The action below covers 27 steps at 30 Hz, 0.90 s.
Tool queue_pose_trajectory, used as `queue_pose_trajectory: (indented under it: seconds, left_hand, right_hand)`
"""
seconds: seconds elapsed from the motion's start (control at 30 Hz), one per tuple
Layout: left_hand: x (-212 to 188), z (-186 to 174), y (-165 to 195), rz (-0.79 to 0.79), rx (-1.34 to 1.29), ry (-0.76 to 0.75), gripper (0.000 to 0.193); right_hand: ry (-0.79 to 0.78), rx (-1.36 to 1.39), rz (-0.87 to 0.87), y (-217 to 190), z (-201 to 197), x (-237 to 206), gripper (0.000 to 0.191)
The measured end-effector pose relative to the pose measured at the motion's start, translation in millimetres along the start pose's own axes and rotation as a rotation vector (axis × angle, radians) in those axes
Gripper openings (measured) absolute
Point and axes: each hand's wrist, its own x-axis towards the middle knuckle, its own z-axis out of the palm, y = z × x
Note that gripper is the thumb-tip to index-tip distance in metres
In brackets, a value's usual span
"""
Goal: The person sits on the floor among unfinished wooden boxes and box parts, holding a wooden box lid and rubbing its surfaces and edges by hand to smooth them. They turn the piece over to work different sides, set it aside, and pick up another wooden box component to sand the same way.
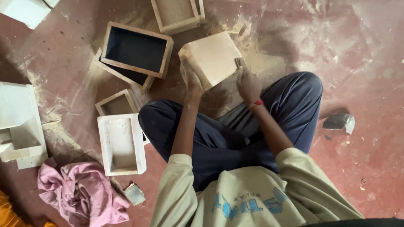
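I look down at a person sitting cross-legged on a reddish dusty floor [376, 80], in dark blue trousers and a pale shirt. My left hand [193, 81] is closed on the left edge of a pale square wooden box [211, 57], which stands tilted on the floor just in front of the knees, its flat side turned up toward the camera. My right hand [248, 83] is closed around a small grey piece of sandpaper [238, 62] and presses it against the right edge of the same box. A red band is on the right wrist. Light sawdust [258, 61] lies on the floor around the box.

To the left of the box there is an open wooden box with a dark lining inside [135, 49], resting on another one of the same kind. Behind it, at the top edge, I see an unlined rectangular wooden frame [175, 9]. Near the left knee lie a small open wooden box [117, 103] and a white rectangular wooden tray [121, 144], touching each other. Further left stand several white wooden blocks [11, 119]. A crumpled pink cloth [82, 194] lies at the bottom left. A torn grey scrap of paper [340, 122] lies well apart, on the right of the knee.
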Motion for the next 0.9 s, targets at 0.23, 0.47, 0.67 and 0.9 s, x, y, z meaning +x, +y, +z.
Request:
queue_pose_trajectory:
  seconds: [0.23, 0.47, 0.67, 0.9]
  left_hand:
    - [-6, -10, -6, -0.003, 0.033, -0.015, 0.089]
    - [-1, -10, -15, 0.004, 0.029, -0.021, 0.088]
    - [1, -6, -17, 0.014, 0.028, -0.019, 0.088]
    - [-5, -14, -16, -0.003, 0.091, -0.02, 0.087]
  right_hand:
    - [0.012, 0.276, -0.241, -63, -3, -56, 0.026]
    - [-0.065, 0.162, -0.048, -37, -34, 21, 0.046]
    - [0.138, 0.138, -0.092, 15, 4, 14, 0.036]
    - [0.036, -0.116, -0.034, -28, 31, -50, 0.024]
